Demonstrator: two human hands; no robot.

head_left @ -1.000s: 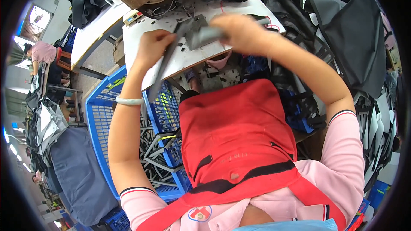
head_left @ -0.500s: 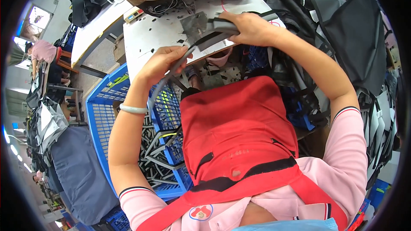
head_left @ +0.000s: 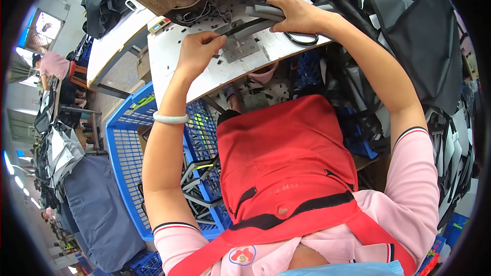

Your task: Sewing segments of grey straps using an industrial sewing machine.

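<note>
A blue plastic lattice basket [head_left: 126, 149] stands leftmost. The left hand [head_left: 200, 53] pinches the end of a flat, dark strip [head_left: 249, 28] near a metal plate [head_left: 248, 50]; the right hand's [head_left: 300, 16] fingers clamp long grey strips [head_left: 263, 12]. Black scraps [head_left: 218, 55] dot the white tabletop [head_left: 176, 57]; smooth black fabric [head_left: 422, 36] drapes at right.

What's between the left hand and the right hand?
A grey-and-black strip bridges the gap between the left hand and the right hand; behind it lies a metal plate on the white table. Shows in the head view.
</note>
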